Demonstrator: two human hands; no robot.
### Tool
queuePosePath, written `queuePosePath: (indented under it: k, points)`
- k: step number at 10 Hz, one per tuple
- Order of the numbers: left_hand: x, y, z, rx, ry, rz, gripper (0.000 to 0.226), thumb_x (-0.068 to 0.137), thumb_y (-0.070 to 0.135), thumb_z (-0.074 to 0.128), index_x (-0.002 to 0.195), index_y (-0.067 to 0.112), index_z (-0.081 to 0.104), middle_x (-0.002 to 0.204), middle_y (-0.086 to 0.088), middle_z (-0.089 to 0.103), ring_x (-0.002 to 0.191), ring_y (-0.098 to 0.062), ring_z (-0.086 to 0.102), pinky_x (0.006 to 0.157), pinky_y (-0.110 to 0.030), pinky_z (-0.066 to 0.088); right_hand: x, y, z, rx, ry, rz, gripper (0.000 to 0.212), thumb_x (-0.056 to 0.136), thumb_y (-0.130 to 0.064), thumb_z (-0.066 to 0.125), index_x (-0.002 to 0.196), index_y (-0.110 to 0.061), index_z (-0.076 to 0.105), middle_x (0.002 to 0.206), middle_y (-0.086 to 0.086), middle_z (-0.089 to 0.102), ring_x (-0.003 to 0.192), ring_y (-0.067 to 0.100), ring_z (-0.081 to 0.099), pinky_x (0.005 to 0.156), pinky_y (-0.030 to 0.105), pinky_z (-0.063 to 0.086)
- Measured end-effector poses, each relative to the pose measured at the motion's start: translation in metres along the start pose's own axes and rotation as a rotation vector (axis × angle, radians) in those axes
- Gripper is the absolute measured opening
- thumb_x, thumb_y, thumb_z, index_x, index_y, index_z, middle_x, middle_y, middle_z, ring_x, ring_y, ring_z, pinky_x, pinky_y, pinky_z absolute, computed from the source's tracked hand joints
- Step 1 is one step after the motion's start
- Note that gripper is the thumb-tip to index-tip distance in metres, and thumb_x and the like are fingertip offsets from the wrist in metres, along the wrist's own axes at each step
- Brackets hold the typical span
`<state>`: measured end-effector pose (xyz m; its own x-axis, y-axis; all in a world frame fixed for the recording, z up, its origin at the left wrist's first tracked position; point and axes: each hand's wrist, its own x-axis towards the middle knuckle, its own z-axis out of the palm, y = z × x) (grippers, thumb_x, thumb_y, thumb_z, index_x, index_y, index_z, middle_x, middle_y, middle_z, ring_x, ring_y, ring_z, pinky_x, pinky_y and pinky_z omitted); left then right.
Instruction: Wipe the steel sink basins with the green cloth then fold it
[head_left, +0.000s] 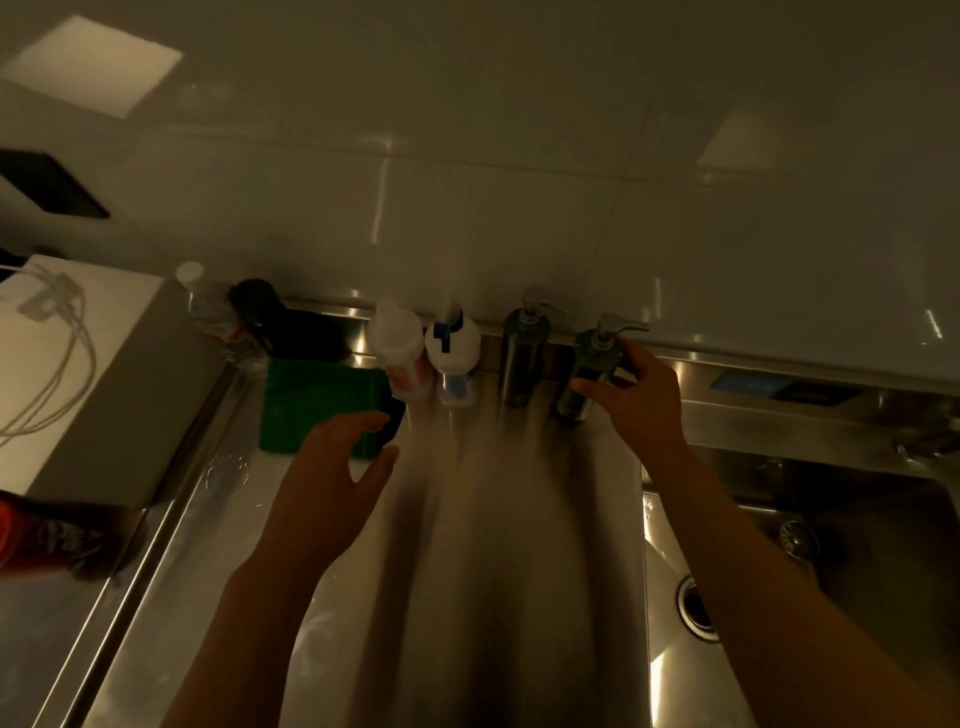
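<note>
Dimly lit steel is being shown nearest the viewer: the drainboard (519, 545) is running away between two bare forearms, and the sink basin (872, 597) is being seen low on the right, its drain being caught by the light.

Further out, the left hand (343, 467) is being held over the near right corner of the green cloth (317, 400), with fingers spread, thumb apart and nothing gripped. Whether the fingertips are touching the fabric cannot be told through the blur. The right hand (641, 400) is being wrapped round the nearer pump bottle (584, 374), with the thumb across its front and the fingers curled behind.

The cloth is being kept folded flat at the back left of the drainboard, just beside a white bottle (397, 353). It is being judged soft, light and limp, possibly damp, since droplets are glinting on the steel near it. It is likely to sag and unfold if lifted by one layer. The near edge is being judged the best place for a hold, with all the layers pinched together between thumb and fingers, then bunched into a pad for the basin. Wiping is being judged as not yet begun.

Farthest back, a second pump bottle (522, 358) and another white bottle (452, 358) are being lined against the glossy tiled wall (519, 156).
</note>
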<state>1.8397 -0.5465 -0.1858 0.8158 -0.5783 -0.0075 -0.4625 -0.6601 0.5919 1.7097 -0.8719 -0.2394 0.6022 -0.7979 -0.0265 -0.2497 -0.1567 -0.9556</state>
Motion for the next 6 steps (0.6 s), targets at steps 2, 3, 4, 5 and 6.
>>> queuePosePath:
  k: [2,3,4,5,6]
  points:
    - [-0.004,-0.002,-0.005,-0.015,0.004,-0.015,0.038,0.093,0.031,0.069,0.129,0.021,0.064,0.129,-0.002,0.064,0.121,-0.021,0.057,0.101,-0.048,0.049,0.002,0.009,-0.006,-0.012,0.006,0.038,0.071,0.071,-0.003,0.088,0.132,-0.024,0.060,0.109,-0.025,0.063,0.098,-0.024,0.057,0.078,0.003,0.050]
    - [-0.008,-0.003,-0.006,-0.013,0.008,-0.004,0.038,0.093,0.035,0.067,0.129,0.022,0.064,0.128,-0.001,0.064,0.120,-0.021,0.058,0.100,-0.047,0.050,0.005,0.010,-0.007,-0.014,-0.002,0.026,0.069,0.071,-0.004,0.088,0.131,-0.027,0.060,0.111,-0.023,0.064,0.101,-0.017,0.060,0.080,0.005,0.051]
    - [-0.012,-0.004,-0.006,-0.022,0.001,-0.005,0.043,0.091,0.047,0.060,0.128,0.026,0.063,0.128,0.003,0.064,0.119,-0.018,0.058,0.099,-0.047,0.051,0.006,0.009,-0.007,-0.023,-0.016,0.008,0.071,0.072,-0.005,0.088,0.136,-0.019,0.059,0.117,-0.011,0.066,0.110,0.001,0.061,0.083,0.005,0.049]
    - [-0.017,-0.008,-0.007,-0.041,0.026,0.017,0.048,0.089,0.060,0.052,0.127,0.032,0.061,0.126,0.007,0.064,0.116,-0.013,0.057,0.097,-0.042,0.050,0.007,0.009,-0.011,0.003,-0.044,0.007,0.076,0.071,-0.006,0.089,0.139,-0.018,0.057,0.122,-0.007,0.064,0.116,0.010,0.060,0.089,0.013,0.048]
    - [-0.021,-0.010,-0.008,-0.044,0.094,0.066,0.045,0.088,0.061,0.051,0.124,0.036,0.059,0.120,0.008,0.065,0.110,-0.012,0.058,0.091,-0.040,0.051,0.000,0.006,-0.018,0.029,-0.054,0.028,0.077,0.072,-0.009,0.089,0.140,-0.020,0.054,0.122,-0.013,0.062,0.115,0.008,0.058,0.078,0.006,0.049]
